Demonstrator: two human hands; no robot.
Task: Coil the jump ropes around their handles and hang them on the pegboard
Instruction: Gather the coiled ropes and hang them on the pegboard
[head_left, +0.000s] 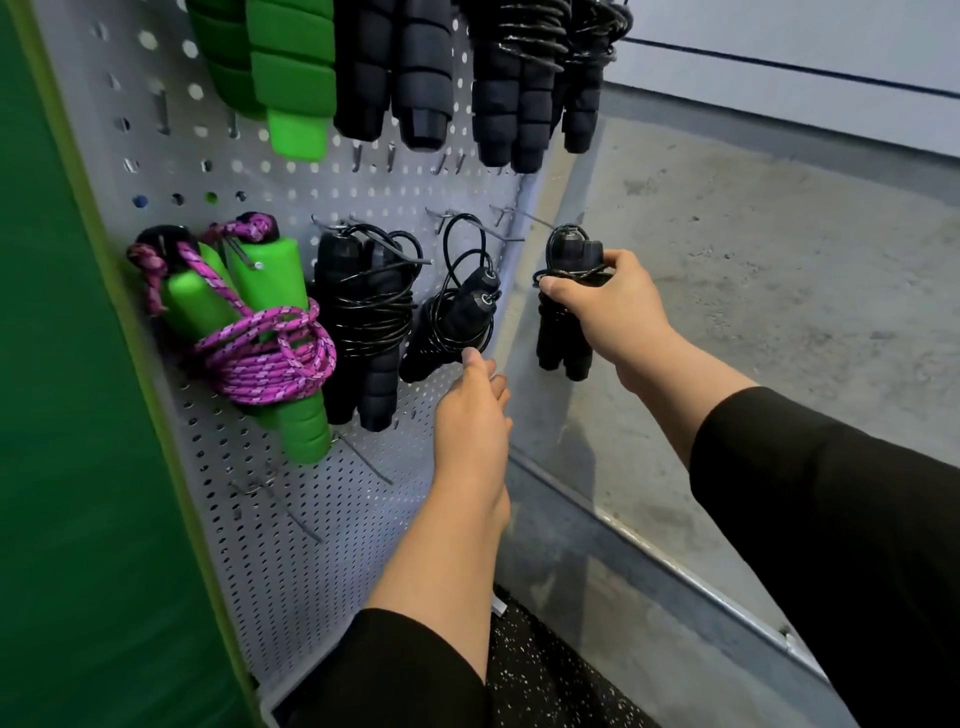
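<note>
My right hand (610, 306) grips a coiled black jump rope (566, 332) by its upper handles, just right of the pegboard's edge and below a bare metal peg (524, 215). My left hand (470, 410) reaches up with straight fingers that touch the lower end of another black coiled rope (457, 317), which hangs tilted from a peg. Left of it hang a black coiled rope (363, 322) and a green-handled rope with a purple cord (260, 332). The grey pegboard (291, 519) fills the left centre.
More green (280, 73) and black (519, 93) handle sets hang along the top row. Bare pegs (363, 457) jut out low on the board. A green panel (62, 415) borders the left. To the right lie a concrete floor (753, 260) and a metal base rail (675, 582).
</note>
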